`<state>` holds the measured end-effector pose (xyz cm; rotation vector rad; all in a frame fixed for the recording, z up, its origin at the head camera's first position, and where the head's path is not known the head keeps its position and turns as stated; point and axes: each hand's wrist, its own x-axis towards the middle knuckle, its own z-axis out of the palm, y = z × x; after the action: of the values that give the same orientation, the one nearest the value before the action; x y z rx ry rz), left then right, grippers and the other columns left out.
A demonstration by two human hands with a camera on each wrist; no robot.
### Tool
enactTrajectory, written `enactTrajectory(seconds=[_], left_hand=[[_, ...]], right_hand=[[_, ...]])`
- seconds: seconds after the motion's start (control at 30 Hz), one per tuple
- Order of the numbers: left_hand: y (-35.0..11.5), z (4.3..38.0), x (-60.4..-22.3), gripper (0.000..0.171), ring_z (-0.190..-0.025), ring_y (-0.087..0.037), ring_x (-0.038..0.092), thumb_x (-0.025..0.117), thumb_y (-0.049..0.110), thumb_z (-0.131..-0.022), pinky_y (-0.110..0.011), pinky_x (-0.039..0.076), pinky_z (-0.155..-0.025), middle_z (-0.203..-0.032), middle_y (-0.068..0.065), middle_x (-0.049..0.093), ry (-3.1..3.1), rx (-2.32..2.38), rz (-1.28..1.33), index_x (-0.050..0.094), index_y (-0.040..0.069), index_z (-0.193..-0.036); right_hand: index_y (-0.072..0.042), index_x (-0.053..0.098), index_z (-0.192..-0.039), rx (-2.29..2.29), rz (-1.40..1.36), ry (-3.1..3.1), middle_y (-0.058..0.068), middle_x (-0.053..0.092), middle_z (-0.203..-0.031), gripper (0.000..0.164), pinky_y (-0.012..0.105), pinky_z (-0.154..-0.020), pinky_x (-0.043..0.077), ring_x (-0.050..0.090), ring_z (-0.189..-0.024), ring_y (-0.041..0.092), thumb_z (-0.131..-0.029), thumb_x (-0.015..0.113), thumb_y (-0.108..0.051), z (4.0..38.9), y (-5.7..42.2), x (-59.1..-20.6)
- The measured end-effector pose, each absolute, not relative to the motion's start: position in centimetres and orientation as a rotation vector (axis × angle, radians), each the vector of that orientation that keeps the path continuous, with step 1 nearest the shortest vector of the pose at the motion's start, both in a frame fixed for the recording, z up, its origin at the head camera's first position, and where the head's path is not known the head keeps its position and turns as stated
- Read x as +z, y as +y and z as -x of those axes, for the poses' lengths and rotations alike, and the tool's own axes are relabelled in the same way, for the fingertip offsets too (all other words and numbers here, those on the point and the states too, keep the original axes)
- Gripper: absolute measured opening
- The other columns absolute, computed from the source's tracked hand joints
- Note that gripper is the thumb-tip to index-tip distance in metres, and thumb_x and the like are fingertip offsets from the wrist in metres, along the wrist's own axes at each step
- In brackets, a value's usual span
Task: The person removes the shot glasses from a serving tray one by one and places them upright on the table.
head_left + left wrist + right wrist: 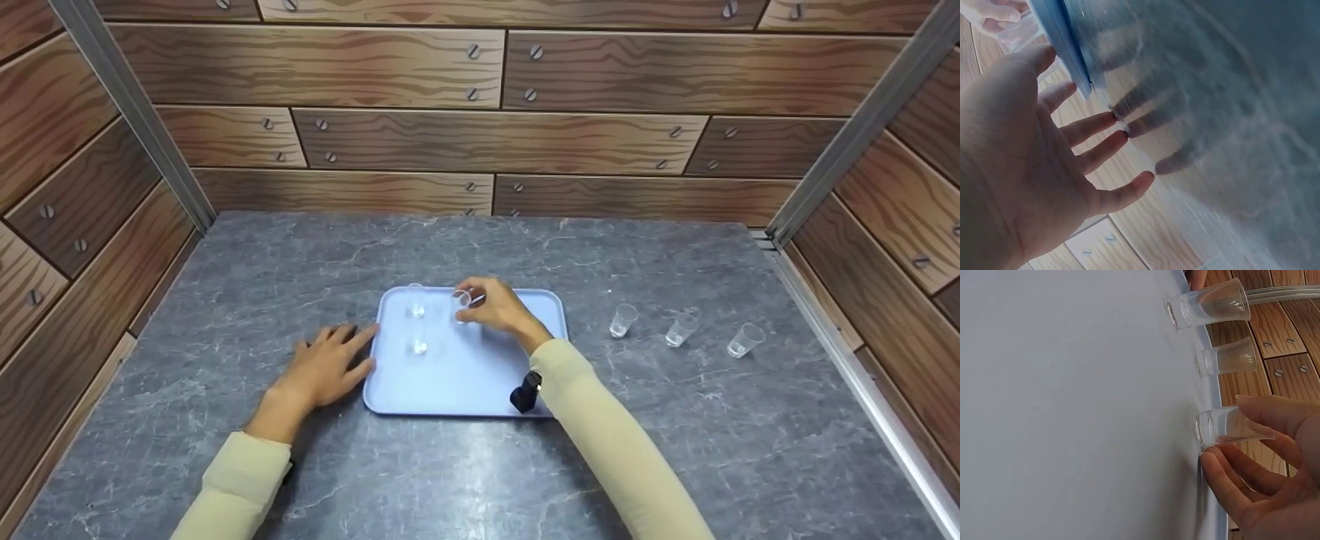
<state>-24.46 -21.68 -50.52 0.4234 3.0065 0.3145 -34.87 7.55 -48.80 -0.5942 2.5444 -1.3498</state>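
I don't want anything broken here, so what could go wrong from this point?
The right hand, pinching a glass, could clip the neighbouring glass on pulling away. The left hand lies right at the edge of the tray; a nudge there might topple what stands on it.

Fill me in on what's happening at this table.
A bare right hand grips a small clear glass at the far side of the blue tray. Two more glasses stand on the tray's left part. The left hand rests its thumb against the tray's left edge. Three other glasses stand on the grey table, right of the tray.
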Motion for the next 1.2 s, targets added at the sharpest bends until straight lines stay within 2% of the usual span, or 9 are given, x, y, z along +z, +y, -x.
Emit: enactTrajectory(seconds=[0.2, 0.47, 0.7, 0.93, 1.2], left_hand=[[-21.7, 24.4, -50.6, 0.057, -0.136, -0.041, 0.035, 0.043, 0.052, -0.097, -0.077, 0.024, -0.097, -0.148, -0.015, 0.040, 3.006, 0.308, -0.419, 0.031, 0.033, -0.149], [-21.4, 24.6, -50.9, 0.057, -0.136, -0.042, 0.035, 0.043, 0.051, -0.097, -0.077, 0.025, -0.096, -0.148, -0.015, 0.040, 2.994, 0.304, -0.410, 0.031, 0.033, -0.149], [-21.5, 24.6, -50.7, 0.057, -0.135, -0.042, 0.035, 0.044, 0.051, -0.096, -0.078, 0.023, -0.097, -0.148, -0.015, 0.040, 2.996, 0.309, -0.404, 0.031, 0.033, -0.149], [-21.5, 24.6, -50.8, 0.057, -0.136, -0.042, 0.035, 0.043, 0.051, -0.097, -0.078, 0.024, -0.096, -0.148, -0.015, 0.041, 3.009, 0.303, -0.423, 0.031, 0.033, -0.149], [-21.6, 24.5, -50.8, 0.056, -0.136, -0.041, 0.035, 0.043, 0.051, -0.097, -0.078, 0.023, -0.097, -0.148, -0.014, 0.041, 3.005, 0.314, -0.420, 0.031, 0.033, -0.149]], right_hand=[[-0.002, 0.066, -0.112, -1.312, 0.667, 2.539, 0.019, 0.066, -0.105, 0.036, 0.031, -0.082, 0.054, 0.065, -0.094, 0.029, -0.077, 0.076, -0.004, 34.6, 7.6, -48.8], [-0.002, 0.067, -0.109, -1.272, 0.723, 2.611, 0.019, 0.068, -0.097, 0.034, 0.032, -0.080, 0.053, 0.066, -0.086, 0.024, -0.077, 0.077, -0.007, 34.1, 7.9, -48.5], [-0.006, 0.068, -0.110, -1.318, 0.716, 2.591, 0.019, 0.067, -0.099, 0.033, 0.030, -0.078, 0.053, 0.066, -0.090, 0.029, -0.079, 0.076, -0.010, 33.5, 7.7, -48.0], [-0.006, 0.068, -0.110, -1.306, 0.732, 2.610, 0.017, 0.067, -0.096, 0.032, 0.027, -0.076, 0.053, 0.066, -0.087, 0.028, -0.079, 0.076, -0.011, 33.3, 7.6, -47.6], [-0.006, 0.066, -0.113, -1.295, 0.704, 2.609, 0.020, 0.066, -0.100, 0.035, 0.032, -0.079, 0.052, 0.065, -0.090, 0.028, -0.080, 0.074, -0.013, 33.1, 8.6, -47.0]])
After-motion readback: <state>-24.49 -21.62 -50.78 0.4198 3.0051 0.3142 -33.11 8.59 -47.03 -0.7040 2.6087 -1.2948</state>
